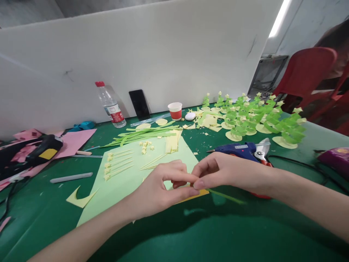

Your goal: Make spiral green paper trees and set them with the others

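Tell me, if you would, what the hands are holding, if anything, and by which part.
The left hand and right hand appear to be pinching a narrow green strip by one end; the exact grip is hidden.

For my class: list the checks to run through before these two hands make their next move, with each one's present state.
1. Green strip held: ok; it trails from where the left hand and right hand meet.
2. Held end in sight: not ok; the hands cover it.
3. Glue gun close by: ok; it lies just beyond the right hand.
4. Glue gun hot: cannot tell.
5. Spare green strips at hand: ok; they lie across the far edge of the light green sheet.
6. Paper scraps tidied: not ok; scattered beside the paper plants.
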`<state>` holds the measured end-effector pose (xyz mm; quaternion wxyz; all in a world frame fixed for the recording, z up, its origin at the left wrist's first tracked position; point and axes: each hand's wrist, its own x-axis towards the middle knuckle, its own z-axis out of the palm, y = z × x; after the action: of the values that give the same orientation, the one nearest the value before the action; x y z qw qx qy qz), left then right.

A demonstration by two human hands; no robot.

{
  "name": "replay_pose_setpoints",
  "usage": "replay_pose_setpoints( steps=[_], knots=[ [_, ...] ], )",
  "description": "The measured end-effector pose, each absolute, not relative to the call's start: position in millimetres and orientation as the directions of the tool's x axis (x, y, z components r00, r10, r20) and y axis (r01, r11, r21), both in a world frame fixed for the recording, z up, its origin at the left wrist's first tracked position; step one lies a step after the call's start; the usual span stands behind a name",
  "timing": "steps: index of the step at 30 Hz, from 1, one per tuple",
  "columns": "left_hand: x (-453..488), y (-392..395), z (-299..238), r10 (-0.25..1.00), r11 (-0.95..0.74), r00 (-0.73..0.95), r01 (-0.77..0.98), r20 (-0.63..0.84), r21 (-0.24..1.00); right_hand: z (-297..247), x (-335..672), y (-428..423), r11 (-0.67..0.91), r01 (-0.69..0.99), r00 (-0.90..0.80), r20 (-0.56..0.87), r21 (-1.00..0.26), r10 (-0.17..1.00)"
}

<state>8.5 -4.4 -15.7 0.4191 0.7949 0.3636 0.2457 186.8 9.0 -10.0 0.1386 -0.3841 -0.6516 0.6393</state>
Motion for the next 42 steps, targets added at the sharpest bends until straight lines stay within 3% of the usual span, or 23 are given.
replay_pose_setpoints(
  steps=[4, 12, 15, 21, 30, 33, 38, 42],
  knots=[
    [5.8, -1.7, -14.0, 0.758, -0.386, 0.647, 0.34, 0.085, 0.858, -11.8, 185.5, 6.1, -0.177, 0.302, -0.69, -0.343, -0.937, 0.638],
    [11.1, -3.8, -16.5, 0.912, -0.218, 0.405, 0.361, 0.058, 0.907, -18.6, 176.7, 0.7, -0.205, 0.191, -0.57, -0.279, -0.96, 0.773],
    [8.9, -3.9, -16.4, 0.891, -0.28, 0.445, 0.385, 0.089, 0.879, -17.6, 177.6, 1.4, -0.181, 0.182, -0.576, -0.254, -0.966, 0.777],
    [1.9, -0.3, -13.5, 0.682, -0.421, 0.727, 0.31, 0.073, 0.853, -14.0, 182.2, 4.2, -0.168, 0.297, -0.665, -0.33, -0.94, 0.67],
    [13.1, -5.8, -13.8, 0.903, -0.219, 0.427, 0.385, 0.037, 0.897, -15.7, 175.8, -2.7, -0.196, 0.213, -0.598, -0.286, -0.957, 0.749],
    [11.7, -5.0, -13.0, 0.878, -0.271, 0.476, 0.4, 0.055, 0.876, -14.0, 175.1, -1.4, -0.197, 0.212, -0.578, -0.285, -0.957, 0.764],
    [3.9, -1.2, -14.7, 0.696, -0.418, 0.715, 0.324, 0.071, 0.849, -11.4, 179.9, 4.7, -0.175, 0.313, -0.642, -0.343, -0.934, 0.686],
    [5.4, -3.2, -14.8, 0.802, -0.384, 0.589, 0.374, 0.104, 0.844, -11.6, 183.6, 5.4, -0.177, 0.28, -0.671, -0.324, -0.944, 0.667]
  ],
)
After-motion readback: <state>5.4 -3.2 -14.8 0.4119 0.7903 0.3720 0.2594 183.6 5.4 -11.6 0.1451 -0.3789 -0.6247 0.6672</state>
